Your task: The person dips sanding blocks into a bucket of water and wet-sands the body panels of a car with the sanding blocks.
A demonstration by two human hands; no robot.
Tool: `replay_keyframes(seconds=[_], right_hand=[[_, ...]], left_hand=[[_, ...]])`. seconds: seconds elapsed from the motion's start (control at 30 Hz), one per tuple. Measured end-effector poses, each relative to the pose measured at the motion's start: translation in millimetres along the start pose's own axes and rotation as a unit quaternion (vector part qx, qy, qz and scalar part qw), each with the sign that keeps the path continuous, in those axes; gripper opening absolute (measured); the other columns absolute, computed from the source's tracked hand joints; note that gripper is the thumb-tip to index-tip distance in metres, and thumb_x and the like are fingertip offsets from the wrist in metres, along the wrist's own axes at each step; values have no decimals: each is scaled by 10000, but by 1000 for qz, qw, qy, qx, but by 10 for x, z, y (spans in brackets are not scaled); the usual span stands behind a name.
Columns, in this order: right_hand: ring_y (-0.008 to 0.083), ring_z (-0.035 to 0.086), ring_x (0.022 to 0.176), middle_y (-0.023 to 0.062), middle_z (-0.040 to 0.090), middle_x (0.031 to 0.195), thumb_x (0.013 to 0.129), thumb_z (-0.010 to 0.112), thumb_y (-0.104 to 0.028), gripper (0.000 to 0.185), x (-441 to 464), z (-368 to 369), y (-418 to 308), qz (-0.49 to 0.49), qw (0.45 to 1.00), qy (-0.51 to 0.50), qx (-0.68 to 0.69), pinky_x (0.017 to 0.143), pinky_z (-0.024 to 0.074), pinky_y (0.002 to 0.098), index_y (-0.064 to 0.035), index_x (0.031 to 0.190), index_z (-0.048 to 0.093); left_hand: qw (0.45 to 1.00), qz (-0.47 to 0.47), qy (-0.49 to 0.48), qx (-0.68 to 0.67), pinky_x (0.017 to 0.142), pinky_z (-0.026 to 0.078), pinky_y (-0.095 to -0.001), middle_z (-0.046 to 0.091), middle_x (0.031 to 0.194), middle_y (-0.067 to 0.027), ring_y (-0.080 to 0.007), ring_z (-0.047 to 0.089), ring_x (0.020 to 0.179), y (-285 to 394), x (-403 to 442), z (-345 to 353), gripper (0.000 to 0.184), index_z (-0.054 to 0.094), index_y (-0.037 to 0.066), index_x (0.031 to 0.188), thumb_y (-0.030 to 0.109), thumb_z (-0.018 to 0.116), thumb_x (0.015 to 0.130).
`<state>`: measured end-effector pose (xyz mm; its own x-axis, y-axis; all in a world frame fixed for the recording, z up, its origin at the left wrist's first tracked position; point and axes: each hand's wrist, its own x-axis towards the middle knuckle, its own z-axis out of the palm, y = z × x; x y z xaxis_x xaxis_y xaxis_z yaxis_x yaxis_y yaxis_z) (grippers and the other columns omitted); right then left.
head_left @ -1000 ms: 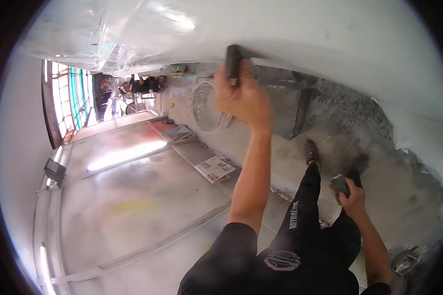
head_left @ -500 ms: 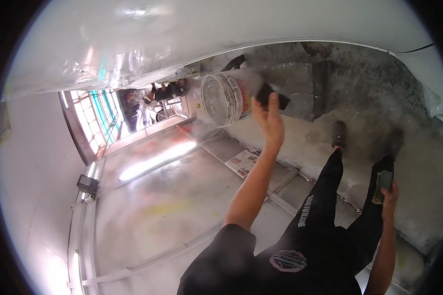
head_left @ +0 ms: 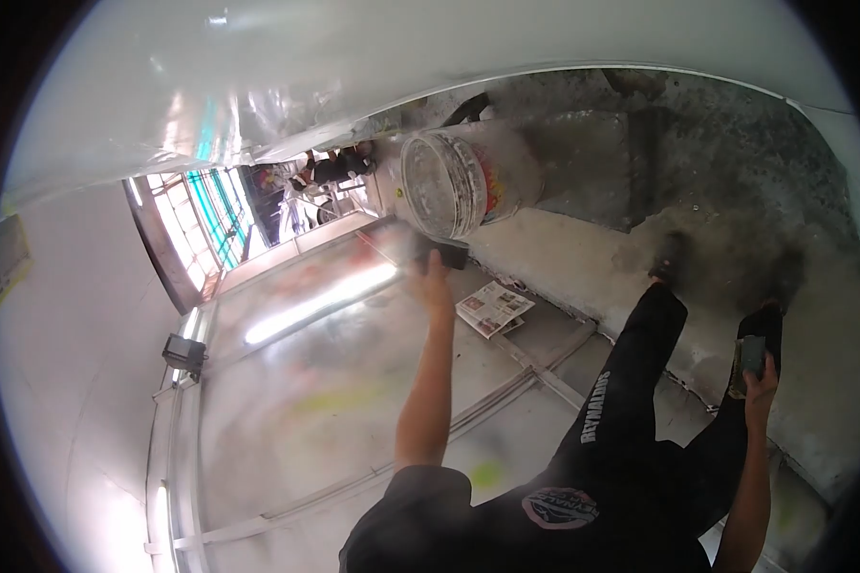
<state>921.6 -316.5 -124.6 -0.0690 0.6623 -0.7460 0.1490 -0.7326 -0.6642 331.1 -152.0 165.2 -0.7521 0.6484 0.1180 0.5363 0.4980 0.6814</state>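
My left hand (head_left: 436,277), at the end of a stretched arm, is closed round a dark, flat rectangular pad (head_left: 445,253). It is near a white bucket (head_left: 463,186) with a smeared rim and a red and yellow label. Low on the right, my right hand (head_left: 761,384) grips a block (head_left: 750,358) with a grey-green face and a yellowish side, held in front of my leg. A large glossy pale panel (head_left: 506,38) curves across the top of the view. Haze blurs the left fingertips.
A newspaper (head_left: 493,307) lies beside the framed wall (head_left: 287,430) with its bright tube light (head_left: 325,304). The wet-looking concrete floor (head_left: 583,248) runs under my feet. A lamp (head_left: 183,353) is at left. In the distance, a person (head_left: 333,170) is near a window (head_left: 196,229).
My left hand has moved left and down in the view with the dark pad, from in front of the bucket to below it. My right hand keeps its block in nearly the same place.
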Motion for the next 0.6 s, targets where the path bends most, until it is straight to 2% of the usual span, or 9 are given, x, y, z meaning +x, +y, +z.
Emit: replay_keyframes(seconds=[0.1, 0.17, 0.23, 0.3, 0.4, 0.47, 0.5, 0.57, 0.6], right_hand=[[277, 590, 1162, 186, 632, 1254, 871, 621, -134, 585, 21, 139, -73, -8, 999, 43, -5, 1054, 419, 343, 58, 1414, 515], [289, 592, 1169, 202, 634, 1250, 873, 616, -135, 590, 48, 331, 128, 1, 997, 68, 44, 1060, 417, 347, 64, 1418, 506], [295, 596, 1170, 213, 637, 1251, 875, 614, -124, 587, -49, 631, 165, -8, 998, 57, -34, 1063, 419, 354, 68, 1418, 502], [314, 609, 1185, 235, 642, 1273, 878, 611, -95, 581, -72, 863, 78, -17, 997, 35, -63, 1064, 427, 372, 78, 1419, 494], [331, 624, 1183, 250, 648, 1274, 882, 608, -80, 573, -108, 1222, 173, -10, 997, 68, -36, 1053, 439, 380, 80, 1419, 492], [340, 623, 1202, 270, 640, 1291, 886, 605, -86, 576, -102, 1374, 201, -13, 996, 71, -58, 1064, 432, 378, 79, 1426, 490], [340, 621, 1208, 273, 636, 1296, 886, 605, -87, 578, -87, 1431, 223, -14, 996, 68, -59, 1070, 429, 378, 79, 1427, 490], [329, 628, 1183, 266, 642, 1275, 883, 600, -82, 577, -33, 1491, 251, -16, 997, 63, -51, 1058, 436, 372, 68, 1430, 492], [318, 636, 1152, 255, 652, 1248, 881, 595, -75, 574, -20, 1503, 218, -16, 997, 60, -43, 1041, 446, 368, 57, 1431, 494]], left_hand=[[996, 78, 13, -38, 731, 628, -360, 652, 1056, -105, -223, 680, 878, -178, 524, -83, 399, 614, -20, 1284, 106, 741, 927], [988, 149, -2, 31, 741, 629, -359, 646, 1103, -124, -251, 679, 943, -585, 1372, -108, 387, 587, -10, 1292, 96, 706, 939], [991, 130, 5, 17, 732, 639, -369, 657, 1083, -123, -263, 693, 928, -422, 1823, 105, 335, 581, -7, 1257, 49, 655, 935], [988, 96, 51, -114, 661, 648, -367, 674, 1016, -118, -254, 711, 802, 11, 2174, 544, 294, 598, -15, 1199, -3, 630, 907], [988, 117, 74, -62, 573, 646, -358, 679, 1016, -146, -250, 712, 754, 71, 3130, 484, 264, 587, -35, 1162, -15, 636, 903], [983, 119, 106, -95, 593, 662, -381, 679, 1014, -163, -273, 723, 787, 249, 3494, 586, 224, 594, -37, 1124, -22, 643, 906], [981, 172, 81, 26, 607, 674, -395, 679, 1013, -171, -287, 727, 796, 150, 3939, 470, 212, 593, -44, 1113, -24, 646, 909], [976, 87, 60, -188, 641, 699, -425, 677, 1036, -204, -331, 734, 816, 406, 4109, 593, 215, 574, -92, 1106, -35, 650, 913], [983, 134, 48, -115, 649, 705, -437, 672, 1054, -223, -349, 734, 825, 299, 4388, 561, 216, 558, -123, 1097, -48, 641, 913]])
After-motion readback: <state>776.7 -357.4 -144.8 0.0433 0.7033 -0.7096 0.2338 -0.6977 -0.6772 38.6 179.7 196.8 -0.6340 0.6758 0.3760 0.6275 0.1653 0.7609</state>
